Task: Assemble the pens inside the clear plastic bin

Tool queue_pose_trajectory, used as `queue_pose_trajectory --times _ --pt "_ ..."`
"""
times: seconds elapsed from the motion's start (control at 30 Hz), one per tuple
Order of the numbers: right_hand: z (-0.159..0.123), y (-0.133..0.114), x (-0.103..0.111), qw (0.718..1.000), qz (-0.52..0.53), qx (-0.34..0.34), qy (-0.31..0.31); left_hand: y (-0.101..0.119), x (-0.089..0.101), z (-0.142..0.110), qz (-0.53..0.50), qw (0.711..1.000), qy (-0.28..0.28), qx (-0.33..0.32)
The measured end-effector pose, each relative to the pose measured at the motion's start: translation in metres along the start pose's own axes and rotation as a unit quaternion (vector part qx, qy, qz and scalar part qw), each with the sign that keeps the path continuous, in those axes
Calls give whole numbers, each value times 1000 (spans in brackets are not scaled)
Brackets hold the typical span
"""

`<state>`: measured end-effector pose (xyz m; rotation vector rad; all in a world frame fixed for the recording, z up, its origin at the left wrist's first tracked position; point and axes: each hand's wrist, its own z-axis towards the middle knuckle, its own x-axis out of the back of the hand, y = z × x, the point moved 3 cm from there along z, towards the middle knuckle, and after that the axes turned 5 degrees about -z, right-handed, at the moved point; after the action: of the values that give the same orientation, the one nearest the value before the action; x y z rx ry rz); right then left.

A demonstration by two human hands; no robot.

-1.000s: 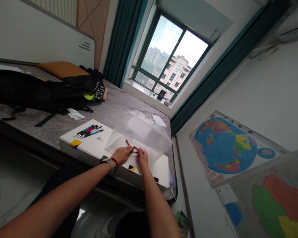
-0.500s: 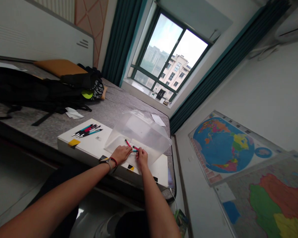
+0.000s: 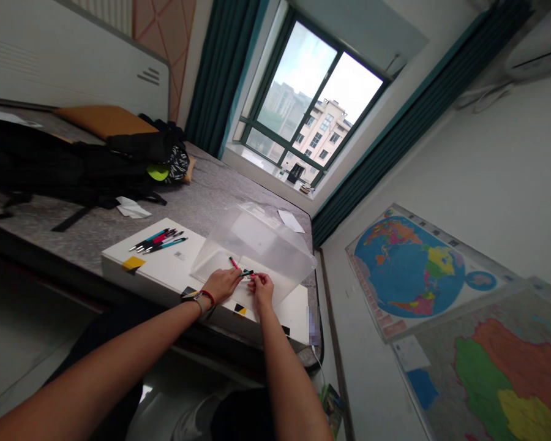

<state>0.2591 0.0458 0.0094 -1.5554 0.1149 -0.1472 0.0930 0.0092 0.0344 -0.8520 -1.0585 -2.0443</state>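
Observation:
My left hand (image 3: 222, 285), with a watch and a red cord on its wrist, is closed on pens at the mouth of a translucent plastic bin (image 3: 257, 236). A red pen (image 3: 233, 262) sticks up past its fingers, and a dark teal pen (image 3: 247, 274) lies across between both hands. My right hand (image 3: 261, 288) is closed, its fingertips pinching the end of a red pen. How many pens the fingers cover is hidden. Under the hands is a white box (image 3: 165, 271), and on its left part lies a pile of several pens (image 3: 158, 240) in teal, red and black.
The box rests on a grey marbled bed surface (image 3: 206, 184). Behind it to the left lie a crumpled tissue (image 3: 132, 207) and a black backpack (image 3: 73, 171). White paper (image 3: 291, 221) is behind the bin. A wall with maps (image 3: 413, 269) stands on the right.
The pens between my hands have turned a little, and the dark end of one now lies near my right fingertips. My right fingers have shifted slightly. The pile has not moved.

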Motion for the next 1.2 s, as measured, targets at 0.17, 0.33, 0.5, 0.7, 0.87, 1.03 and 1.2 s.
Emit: queue_pose_trajectory --times 0.17,0.33,0.5,0.7,0.87,1.03,1.2 --pt "-2 -4 -1 1000 -6 -3 -13 1 0 0 -8 1000 0 3" --pt "-6 -8 -3 996 -67 22 -57 -1 -1 -1 -6 1000 -5 -13" --pt "-7 -10 -3 988 -121 49 -76 -2 -4 -1 -16 1000 -12 -20" --pt "-4 -6 0 999 -42 13 -21 -1 -3 -2 -28 999 -19 -35" --pt "-1 -4 -1 1000 -17 -9 -8 -1 -2 -2 -27 998 -32 -57" --pt "1 -1 0 999 -36 -1 -9 1 4 -2 -70 997 15 -42" --pt "-1 -2 -1 998 -43 6 -36 4 10 -4 -79 996 16 -49"
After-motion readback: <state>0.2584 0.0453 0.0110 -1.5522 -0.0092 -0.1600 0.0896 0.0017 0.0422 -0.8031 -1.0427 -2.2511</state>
